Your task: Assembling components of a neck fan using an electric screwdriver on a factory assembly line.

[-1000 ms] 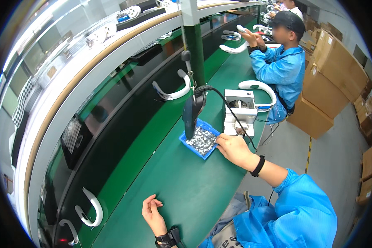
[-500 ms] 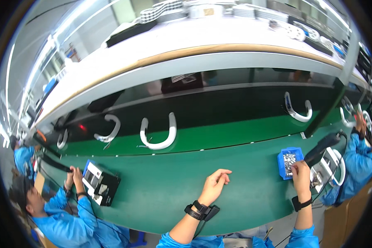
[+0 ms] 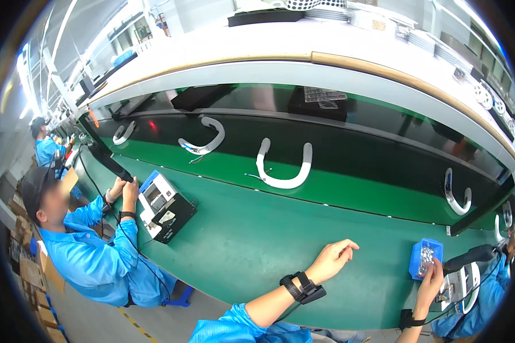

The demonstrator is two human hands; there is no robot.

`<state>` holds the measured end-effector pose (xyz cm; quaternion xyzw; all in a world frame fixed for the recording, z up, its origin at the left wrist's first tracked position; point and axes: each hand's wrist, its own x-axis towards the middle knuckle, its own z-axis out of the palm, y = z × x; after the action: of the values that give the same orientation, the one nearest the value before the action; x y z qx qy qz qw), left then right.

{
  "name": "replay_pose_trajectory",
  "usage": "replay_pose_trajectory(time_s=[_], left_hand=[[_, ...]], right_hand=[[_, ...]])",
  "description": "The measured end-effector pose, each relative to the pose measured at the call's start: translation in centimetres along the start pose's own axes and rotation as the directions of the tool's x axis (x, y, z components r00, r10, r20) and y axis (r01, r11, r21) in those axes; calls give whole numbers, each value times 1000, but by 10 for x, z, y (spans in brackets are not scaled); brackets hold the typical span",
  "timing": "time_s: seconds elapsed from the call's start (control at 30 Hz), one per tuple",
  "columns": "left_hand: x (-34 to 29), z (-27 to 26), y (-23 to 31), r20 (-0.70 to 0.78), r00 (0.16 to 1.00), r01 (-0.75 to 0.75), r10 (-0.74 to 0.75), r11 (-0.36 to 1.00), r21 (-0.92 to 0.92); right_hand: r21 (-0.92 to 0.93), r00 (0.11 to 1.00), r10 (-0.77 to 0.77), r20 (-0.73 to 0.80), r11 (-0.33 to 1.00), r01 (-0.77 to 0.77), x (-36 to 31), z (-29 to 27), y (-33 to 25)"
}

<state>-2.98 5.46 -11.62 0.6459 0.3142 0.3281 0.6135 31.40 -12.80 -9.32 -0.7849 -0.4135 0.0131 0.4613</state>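
Observation:
My left hand [image 3: 333, 262] hovers over the green table, its fingers curled together toward the right. Whatever lies inside its grip, if anything, is hidden. At the right, the bent fingers of my right hand [image 3: 431, 281] are drawn together at the near edge of a blue plastic bin [image 3: 415, 258]. Small shiny metal parts [image 3: 426, 256] fill the bin's floor. Too little shows between those fingertips to name a held piece. Beside that hand, a black handheld power tool [image 3: 469, 258] with a cable lies by a white and metal fixture [image 3: 453, 290].
U-shaped white parts, one of them a white tube [image 3: 284, 182], stand along the green strip [image 3: 349, 198] behind the table. A co-worker [image 3: 97, 251] at the left holds a black tool [image 3: 111, 164] near a black and white box device [image 3: 169, 208]. A raised shelf [image 3: 257, 71] spans the back.
The view has swung left, so the table and its things sit farther right and lower. My right hand is now at the bin's near edge; my left hand keeps its curled pose.

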Motion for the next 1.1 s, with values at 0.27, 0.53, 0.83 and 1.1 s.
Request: replay_pose_trajectory(time_s=[0.27, 0.53, 0.83, 1.1], left_hand=[[4, 2, 0, 26, 1000, 15, -15, 1000, -9], [3, -1, 5, -10, 999, 46, -47, 996, -83], [2, 1, 5, -18, 997, 68, -70, 993, -96], [0, -1, 0, -14, 996, 94, -94, 996, -5]], right_hand=[[430, 964, 151, 219, 872, -235, -17, 6, -64], [540, 810, 9, 587, 741, -399, -20, 112, -154], [520, 717, -13, 697, 697, -493, -26, 157, -146], [528, 724, -32, 689, 706, -472, -28, 163, -136]])
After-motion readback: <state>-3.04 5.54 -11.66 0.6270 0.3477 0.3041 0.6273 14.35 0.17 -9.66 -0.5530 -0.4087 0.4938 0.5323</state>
